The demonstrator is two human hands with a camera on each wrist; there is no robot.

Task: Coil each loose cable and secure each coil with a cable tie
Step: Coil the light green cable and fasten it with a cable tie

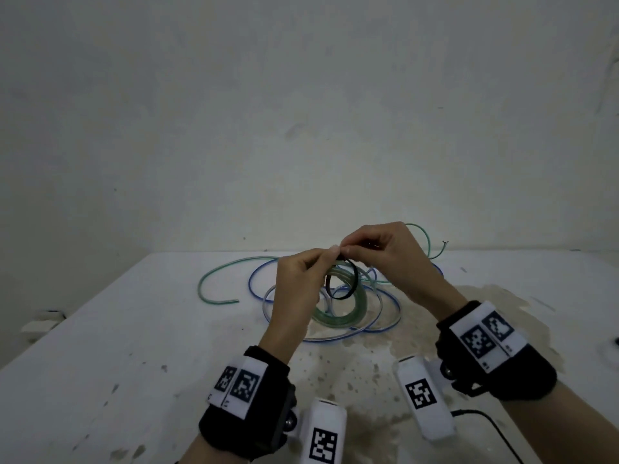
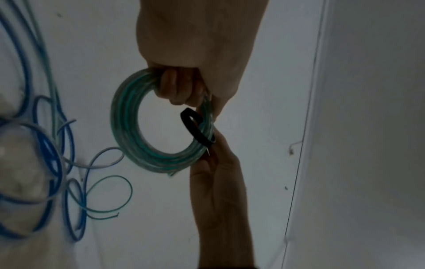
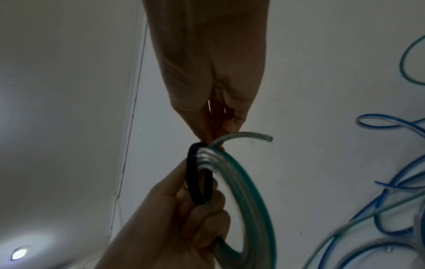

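Gripping the green coil [image 2: 128, 127], your left hand [image 1: 294, 289] curls round it. Your right hand [image 1: 388, 259] pinches the black tie [image 1: 345, 283] looped around it; the tie's ends stay hidden.

We see a white table [image 1: 100, 363], its top stained and flecked, pushed against a plain pale wall [image 1: 301, 112]; a round ceiling light [image 3: 19, 253] glows overhead

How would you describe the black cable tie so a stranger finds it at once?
Look above the white table, where both hands meet. The left hand grips a green coil; the black tie loops around it, the only dark band among coloured cables.
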